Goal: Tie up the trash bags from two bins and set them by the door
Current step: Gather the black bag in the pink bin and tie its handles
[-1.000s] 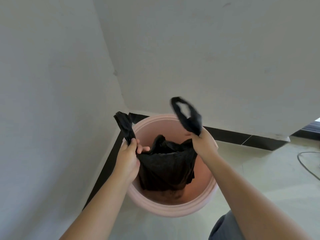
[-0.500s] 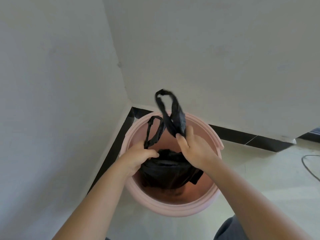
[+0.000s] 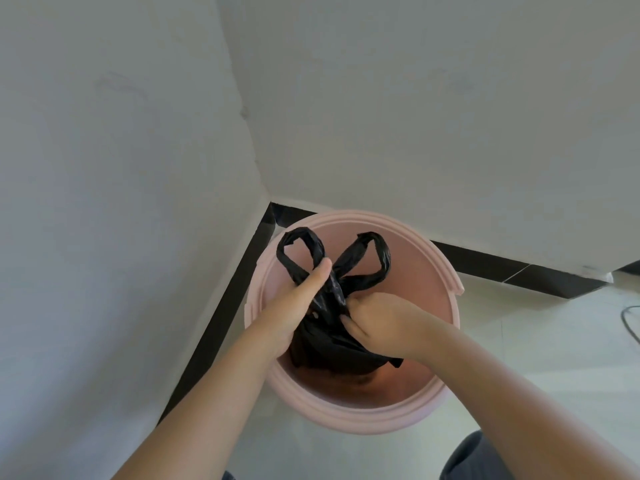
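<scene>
A black trash bag (image 3: 341, 351) sits inside a round pink bin (image 3: 353, 415) in the corner of two white walls. Its two handle loops are crossed over each other above the bag's mouth, one loop (image 3: 299, 252) pointing left, the other (image 3: 372, 263) pointing right. My left hand (image 3: 294, 306) pinches the crossing from the left, thumb stretched up along the plastic. My right hand (image 3: 379, 322) grips the gathered neck of the bag from the right, fingers curled shut. The bag's lower body is partly hidden behind both hands.
White walls meet just behind the bin, with a black skirting strip (image 3: 519, 268) along their base. Pale tiled floor (image 3: 540, 341) spreads to the right, where a thin dark cable (image 3: 628, 322) lies near the frame edge. Grey trouser fabric (image 3: 474, 459) shows at the bottom.
My hands came together from holding the two handles apart and high. The loops are now crossed and pulled down low over the bag's mouth. The view tilted down toward the bin.
</scene>
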`<state>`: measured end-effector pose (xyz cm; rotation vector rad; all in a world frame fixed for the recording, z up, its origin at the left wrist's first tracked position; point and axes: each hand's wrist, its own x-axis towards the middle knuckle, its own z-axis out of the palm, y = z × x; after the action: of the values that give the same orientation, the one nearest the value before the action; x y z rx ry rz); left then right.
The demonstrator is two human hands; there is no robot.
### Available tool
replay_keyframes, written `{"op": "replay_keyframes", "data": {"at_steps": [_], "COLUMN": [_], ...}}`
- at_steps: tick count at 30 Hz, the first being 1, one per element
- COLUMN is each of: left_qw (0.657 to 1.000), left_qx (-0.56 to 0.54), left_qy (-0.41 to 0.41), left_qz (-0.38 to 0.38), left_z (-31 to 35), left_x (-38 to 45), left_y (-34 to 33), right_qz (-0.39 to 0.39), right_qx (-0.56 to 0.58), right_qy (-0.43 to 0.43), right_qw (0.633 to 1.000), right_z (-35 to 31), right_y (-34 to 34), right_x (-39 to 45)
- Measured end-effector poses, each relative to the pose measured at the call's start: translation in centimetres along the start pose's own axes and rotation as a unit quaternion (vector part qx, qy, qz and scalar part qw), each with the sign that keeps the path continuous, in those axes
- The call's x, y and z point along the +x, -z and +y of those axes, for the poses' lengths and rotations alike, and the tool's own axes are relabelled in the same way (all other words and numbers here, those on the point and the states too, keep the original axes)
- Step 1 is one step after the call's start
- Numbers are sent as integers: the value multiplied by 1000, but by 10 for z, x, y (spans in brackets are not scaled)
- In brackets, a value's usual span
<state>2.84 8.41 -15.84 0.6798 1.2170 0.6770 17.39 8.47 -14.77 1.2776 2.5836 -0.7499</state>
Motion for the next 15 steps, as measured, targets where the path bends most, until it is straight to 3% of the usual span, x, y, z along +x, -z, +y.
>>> {"op": "replay_keyframes", "data": {"at_steps": [4, 7, 9, 11, 13, 15], "left_qw": [994, 986, 986, 990, 987, 973], "left_qx": [-50, -157, -158, -103, 31, 135], "left_qy": [-23, -35, -46, -69, -92, -118], "left_qz": [90, 40, -9, -74, -131, -142], "left_z": [-1, 5, 7, 6, 1, -6], "left_x": [8, 6, 4, 0, -1, 1], "left_y": [-1, 0, 5, 8, 11, 12], "right_qz": [-36, -69, -78, -86, -75, -39], "right_qx": [56, 171, 202, 235, 283, 311], "right_qy": [-6, -7, -23, -59, -97, -126], "right_qw": [998, 983, 976, 966, 951, 941], "right_z": [1, 11, 21, 29, 33, 34], "right_y": [-2, 6, 11, 12, 12, 12], "right_x": [2, -1, -4, -8, -10, -8]}}
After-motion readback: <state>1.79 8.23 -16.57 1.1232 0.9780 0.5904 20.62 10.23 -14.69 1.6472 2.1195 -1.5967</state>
